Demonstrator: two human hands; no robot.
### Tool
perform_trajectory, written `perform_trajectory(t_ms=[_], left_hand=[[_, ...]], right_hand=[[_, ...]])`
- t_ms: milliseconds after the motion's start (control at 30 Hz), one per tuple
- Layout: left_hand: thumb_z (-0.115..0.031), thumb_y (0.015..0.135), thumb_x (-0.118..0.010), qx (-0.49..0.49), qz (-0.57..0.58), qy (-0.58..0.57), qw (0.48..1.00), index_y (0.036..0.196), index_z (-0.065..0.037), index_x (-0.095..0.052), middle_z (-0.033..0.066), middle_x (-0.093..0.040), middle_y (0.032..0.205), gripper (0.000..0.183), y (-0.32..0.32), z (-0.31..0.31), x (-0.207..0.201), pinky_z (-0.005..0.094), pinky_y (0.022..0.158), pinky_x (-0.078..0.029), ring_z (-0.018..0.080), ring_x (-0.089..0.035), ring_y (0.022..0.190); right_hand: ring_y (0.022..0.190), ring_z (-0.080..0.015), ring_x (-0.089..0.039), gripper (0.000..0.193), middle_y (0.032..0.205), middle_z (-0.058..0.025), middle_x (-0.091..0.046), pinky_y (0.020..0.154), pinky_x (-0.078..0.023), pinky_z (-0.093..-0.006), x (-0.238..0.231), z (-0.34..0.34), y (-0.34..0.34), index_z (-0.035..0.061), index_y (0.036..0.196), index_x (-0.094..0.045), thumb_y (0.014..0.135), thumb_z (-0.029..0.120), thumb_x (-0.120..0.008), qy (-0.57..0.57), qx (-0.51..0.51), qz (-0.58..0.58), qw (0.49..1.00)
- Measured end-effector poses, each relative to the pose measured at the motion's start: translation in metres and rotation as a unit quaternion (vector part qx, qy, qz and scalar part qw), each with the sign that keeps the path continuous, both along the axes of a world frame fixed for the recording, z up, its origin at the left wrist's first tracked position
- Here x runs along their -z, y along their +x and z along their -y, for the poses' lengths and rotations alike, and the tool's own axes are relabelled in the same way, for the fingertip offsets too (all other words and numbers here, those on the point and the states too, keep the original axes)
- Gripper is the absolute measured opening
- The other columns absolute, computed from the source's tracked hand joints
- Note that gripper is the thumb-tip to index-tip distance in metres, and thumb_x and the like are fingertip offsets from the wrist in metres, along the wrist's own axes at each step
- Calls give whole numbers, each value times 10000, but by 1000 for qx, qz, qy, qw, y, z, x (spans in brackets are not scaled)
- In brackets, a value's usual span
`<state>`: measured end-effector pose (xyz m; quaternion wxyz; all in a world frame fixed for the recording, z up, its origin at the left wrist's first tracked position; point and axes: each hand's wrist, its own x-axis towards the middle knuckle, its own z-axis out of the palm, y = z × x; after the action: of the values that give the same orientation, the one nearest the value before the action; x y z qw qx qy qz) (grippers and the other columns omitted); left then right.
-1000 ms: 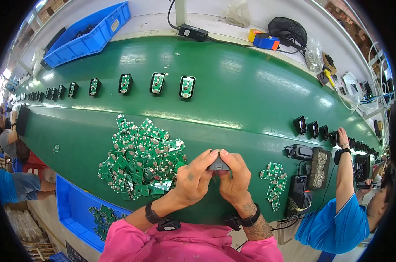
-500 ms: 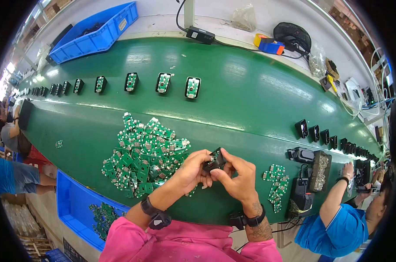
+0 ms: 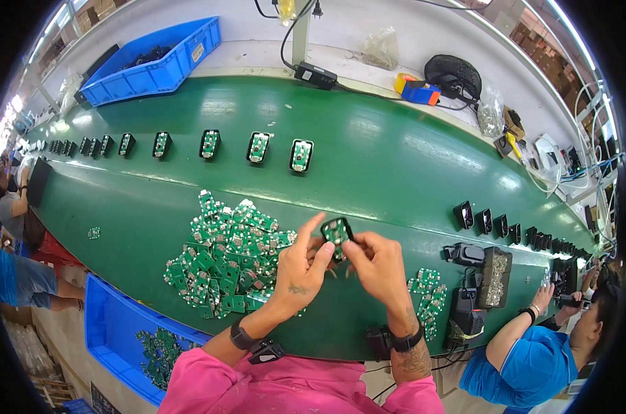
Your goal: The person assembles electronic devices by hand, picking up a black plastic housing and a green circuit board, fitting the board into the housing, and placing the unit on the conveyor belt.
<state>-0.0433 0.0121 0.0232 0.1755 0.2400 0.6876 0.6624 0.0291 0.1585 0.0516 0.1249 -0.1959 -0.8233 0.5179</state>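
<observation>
Between my hands, over the green worktop, is a small black plastic housing (image 3: 347, 224) with a green circuit board (image 3: 336, 232) seated in its open side, which faces up. My left hand (image 3: 300, 270) grips the housing from the left, thumb against its near side and index finger stretched out past it. My right hand (image 3: 382, 265) holds it from the right, with the thumb pressed at the board's lower right edge. The lower fingers of both hands are partly hidden under the housing. Just left of my left hand lies a heap of loose green circuit boards (image 3: 223, 265).
A row of black housings with boards (image 3: 258, 148) runs along the far left; another row of black housings (image 3: 486, 221) stands right. Beside my right forearm are a few boards (image 3: 427, 297), a box of small metal parts (image 3: 496, 279) and a black device (image 3: 467, 310). A co-worker (image 3: 527, 362) sits right.
The housing has turned in my hands, so its board now faces up. My left index finger has stretched out and my right thumb has come onto the board's edge.
</observation>
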Motion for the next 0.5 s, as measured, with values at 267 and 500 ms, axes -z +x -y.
perform_trajectory(t_ms=[267, 500], left_hand=[[-89, 925, -626, 18, -9, 29, 999, 1370, 23, -428, 159, -648, 1164, 500, 5, 3, 1, 262, 669, -543, 152, -690, 782], [-81, 931, -621, 46, -43, 10, 998, 1195, 46, -573, 140, -686, 1076, 296, 11, 0, 2, 258, 689, -550, 142, -687, 758]], right_hand=[[747, -358, -718, 321, 748, -224, -698, 685, -563, -441, 67, -65, -118, -46, 820, -675, 930, 249, -614, 157, 152, 44, 975], [881, -471, -678, 438, 907, -272, -699, 804, -546, -533, 55, -72, -129, -36, 876, -684, 905, 398, -633, 272, 183, 160, 931]])
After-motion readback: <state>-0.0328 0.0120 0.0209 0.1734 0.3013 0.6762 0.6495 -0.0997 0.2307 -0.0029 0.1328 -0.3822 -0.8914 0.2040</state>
